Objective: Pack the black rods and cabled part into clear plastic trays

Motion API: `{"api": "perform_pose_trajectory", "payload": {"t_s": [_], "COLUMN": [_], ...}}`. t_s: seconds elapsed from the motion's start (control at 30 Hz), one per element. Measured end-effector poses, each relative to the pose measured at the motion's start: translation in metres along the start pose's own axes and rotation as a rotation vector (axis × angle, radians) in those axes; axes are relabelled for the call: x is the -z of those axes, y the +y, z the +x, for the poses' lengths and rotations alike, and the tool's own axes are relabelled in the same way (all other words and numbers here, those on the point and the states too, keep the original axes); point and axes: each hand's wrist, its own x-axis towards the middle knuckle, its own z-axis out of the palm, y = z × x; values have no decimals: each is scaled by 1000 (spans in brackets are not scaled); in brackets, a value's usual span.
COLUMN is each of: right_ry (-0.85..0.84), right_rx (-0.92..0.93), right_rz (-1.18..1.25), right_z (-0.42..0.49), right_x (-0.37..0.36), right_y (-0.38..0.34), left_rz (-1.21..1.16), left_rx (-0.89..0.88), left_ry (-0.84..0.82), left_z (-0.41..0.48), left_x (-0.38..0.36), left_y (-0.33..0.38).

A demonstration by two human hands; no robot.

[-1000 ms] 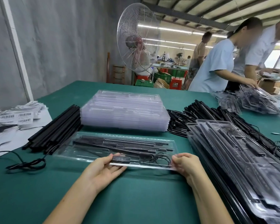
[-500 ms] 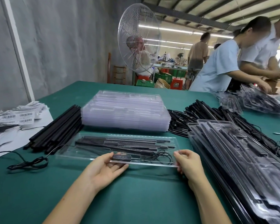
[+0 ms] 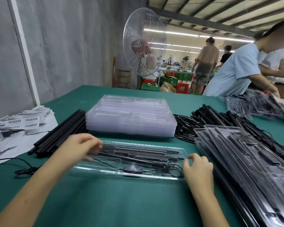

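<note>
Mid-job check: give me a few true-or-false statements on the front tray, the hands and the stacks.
1. The filled tray in front holds black rods and a cabled part. True.
2. The stack of empty trays lies right of the packed trays. False: it lies left of them, behind the filled tray.
3. The left hand grips the filled tray's left end. True.
4. The right hand rests on the packed trays. False: it holds the filled tray's right end.
5. The loose black rods lie left of the empty trays. True.
</note>
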Motion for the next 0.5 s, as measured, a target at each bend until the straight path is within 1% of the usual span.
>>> {"api": "perform_pose_trajectory", "payload": {"t_s": [0.03, 0.07, 0.1, 0.13, 0.2, 0.27, 0.3, 0.4, 0.5], "right_ry": [-16, -40, -68, -94, -126, -137, -134, -96, -77], "right_rx": [-35, -68, -94, -111, -128, -141, -151, -190, -200], "right_rz": [15, 20, 17, 22, 94, 203, 247, 353, 395], "right_z": [1, 2, 3, 4, 5, 6, 7, 7, 6], "right_x": [0, 0, -1, -1, -2, -2, -2, 2, 4], "right_y": [2, 4, 7, 9, 11, 11, 11, 11, 12], "left_rz": [147, 318, 477, 581, 661, 758, 789, 763, 881], "left_rx": [-24, -8, 37, 96, 195, 233, 243, 285, 317], "left_ry": [155, 265, 298, 263, 154, 90, 101, 147, 94], "left_z": [11, 21, 30, 38, 48, 55, 59, 69, 75], "left_x": [10, 19, 25, 29, 27, 21, 20, 20, 15], "left_y": [-7, -17, -26, -37, -53, -63, -64, -62, -57]}}
